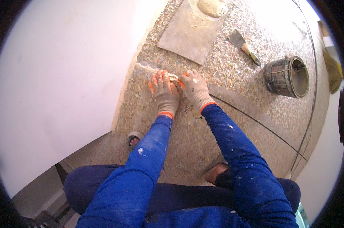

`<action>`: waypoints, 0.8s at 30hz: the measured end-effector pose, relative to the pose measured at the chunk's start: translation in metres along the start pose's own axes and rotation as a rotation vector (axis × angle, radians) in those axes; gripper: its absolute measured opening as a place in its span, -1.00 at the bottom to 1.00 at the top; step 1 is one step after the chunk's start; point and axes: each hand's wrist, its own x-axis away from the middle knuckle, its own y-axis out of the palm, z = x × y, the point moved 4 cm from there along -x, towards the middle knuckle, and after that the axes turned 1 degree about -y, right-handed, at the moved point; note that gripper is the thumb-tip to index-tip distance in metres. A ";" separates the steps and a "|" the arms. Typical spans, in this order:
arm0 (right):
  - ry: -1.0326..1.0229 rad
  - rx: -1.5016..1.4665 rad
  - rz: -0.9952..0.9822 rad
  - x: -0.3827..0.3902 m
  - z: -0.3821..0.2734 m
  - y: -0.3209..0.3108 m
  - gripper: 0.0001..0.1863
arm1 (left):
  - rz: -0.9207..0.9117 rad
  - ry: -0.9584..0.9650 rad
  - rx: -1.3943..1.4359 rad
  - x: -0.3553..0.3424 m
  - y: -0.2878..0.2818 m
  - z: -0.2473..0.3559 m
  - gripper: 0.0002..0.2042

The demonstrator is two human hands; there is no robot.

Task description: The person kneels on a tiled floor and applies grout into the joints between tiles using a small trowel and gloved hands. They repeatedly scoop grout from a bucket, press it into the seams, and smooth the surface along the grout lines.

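Note:
A pale putty-like seam crosses the speckled floor. My left hand, in a putty-stained knit glove with orange showing, lies over this seam with fingers spread and bent slightly, tips on the pale material. Just to its right, my right hand, gloved the same way, has curled fingers at a small pale piece between the hands, too small to make out. Above them lies a grey board bearing a mound of beige putty. A scraper lies beyond my right hand.
A large white panel or wall borders the left. A paint-smeared metal can stands at the right, with a straw broom behind it. Dark thin lines run across the floor. My sandalled feet are below.

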 end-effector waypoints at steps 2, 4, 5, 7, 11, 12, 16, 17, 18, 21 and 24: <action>-0.048 -0.126 0.021 -0.001 0.005 -0.009 -0.77 | -0.010 0.003 -0.010 0.000 0.000 0.000 -0.39; -0.018 -0.177 -0.035 -0.005 0.013 -0.015 -0.78 | -0.139 0.030 -0.126 0.001 0.006 0.001 -0.37; 0.023 -0.164 -0.091 -0.008 0.018 -0.015 -0.78 | -0.091 0.056 -0.123 0.002 0.004 0.003 -0.37; 0.075 -0.111 -0.043 -0.013 0.023 -0.018 -0.80 | -0.180 0.035 -0.162 0.006 0.007 0.002 -0.37; 0.069 -0.177 -0.014 -0.012 0.015 -0.005 -0.80 | -0.108 0.025 -0.080 0.006 0.002 0.003 -0.37; 0.080 -0.149 0.001 -0.010 0.013 -0.003 -0.80 | -0.064 0.003 -0.049 0.004 0.000 0.004 -0.37; 0.099 -0.115 -0.024 -0.004 0.005 -0.001 -0.80 | -0.136 -0.187 -0.078 0.000 0.001 0.004 -0.33; 0.099 -0.119 -0.009 -0.006 0.005 -0.006 -0.80 | -0.184 -0.179 -0.098 -0.001 0.003 0.008 -0.32; 0.128 -0.119 -0.061 -0.007 0.006 -0.007 -0.80 | -0.216 -0.179 -0.163 -0.001 0.005 0.011 -0.31; 0.169 -0.075 -0.147 -0.015 0.011 -0.014 -0.76 | -0.174 -0.129 -0.177 0.000 0.003 0.019 -0.28; -0.088 0.016 0.004 -0.015 0.003 -0.015 -0.59 | -0.164 -0.151 -0.175 0.004 0.001 0.020 -0.26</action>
